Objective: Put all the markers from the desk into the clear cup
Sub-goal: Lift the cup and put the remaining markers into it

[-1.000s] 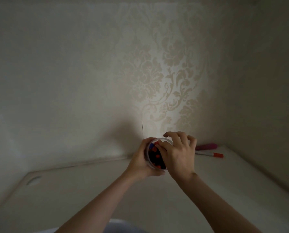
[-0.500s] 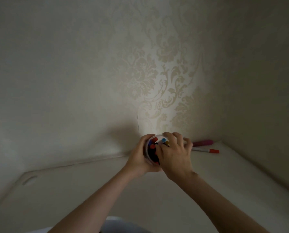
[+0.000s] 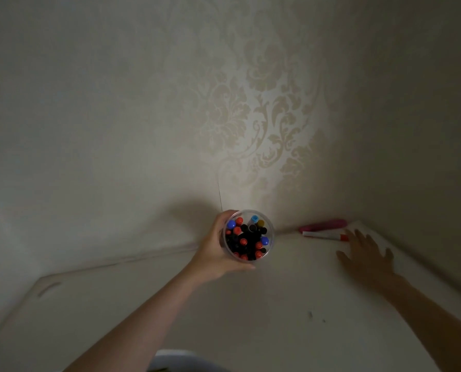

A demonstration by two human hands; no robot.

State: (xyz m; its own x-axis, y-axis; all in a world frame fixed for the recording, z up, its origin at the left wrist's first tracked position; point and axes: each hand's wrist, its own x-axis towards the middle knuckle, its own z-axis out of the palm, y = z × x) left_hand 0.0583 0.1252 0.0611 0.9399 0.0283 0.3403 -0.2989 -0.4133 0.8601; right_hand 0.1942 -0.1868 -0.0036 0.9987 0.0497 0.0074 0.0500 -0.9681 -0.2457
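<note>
1. One clear cup [image 3: 269, 251] near the back of the pale desk [image 3: 277, 318], close to the patterned wall [image 3: 251, 116], seen from above with its round mouth facing the camera.
2. Gripped by the left hand [image 3: 215, 260]: thumb along the near rim, fingers curled round the far left side.
3. Packed with markers [image 3: 248, 238] standing cap-up: roughly seven red caps, two dark blue, one light blue, one yellowish, and several black too dark to count exactly.
4. Two items on the desk outside the cup, in the right back corner: one white marker with a red cap [image 3: 324, 235], lying flat, and one pink marker-like item [image 3: 323, 225] just behind it against the wall.
5. Right hand [image 3: 364, 257] spread flat with fingers straight, holding nothing, fingertips just beside the red cap; contact with the cap or the desk impossible to tell in the dim light.
6. One oval slot [image 3: 48, 288] in the desk at far left.
</note>
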